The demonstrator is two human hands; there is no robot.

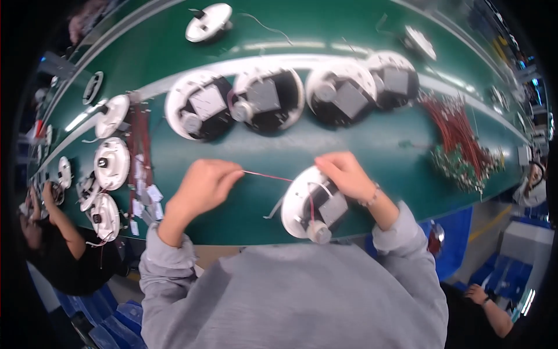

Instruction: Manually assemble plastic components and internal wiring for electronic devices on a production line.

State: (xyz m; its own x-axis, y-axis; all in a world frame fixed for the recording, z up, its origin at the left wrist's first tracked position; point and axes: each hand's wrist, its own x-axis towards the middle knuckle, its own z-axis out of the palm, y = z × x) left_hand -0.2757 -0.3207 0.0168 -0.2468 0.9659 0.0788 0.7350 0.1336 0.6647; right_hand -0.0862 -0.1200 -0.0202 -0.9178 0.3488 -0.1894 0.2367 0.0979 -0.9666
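Near the table's front edge, a round white housing [294, 214] with a black inner plate, a grey square block and a small round silver part [319, 232] sits tilted before me. My right hand [349, 174] grips its upper right rim, fingers closed over the edge. To the left, my left hand [210, 185] pinches the end of a thin red wire [267, 175]. That wire runs taut from my fingertips to the housing. A short pale wire [274, 208] sticks out from the housing's left side.
Several similar housings [268, 99] stand in a row behind. Red wire bundles with green boards [459, 145] lie at right; more wires [139, 139] and white housings [111, 164] at left. A green belt [325, 23] carries others beyond. Co-workers [64, 238] sit on both sides.
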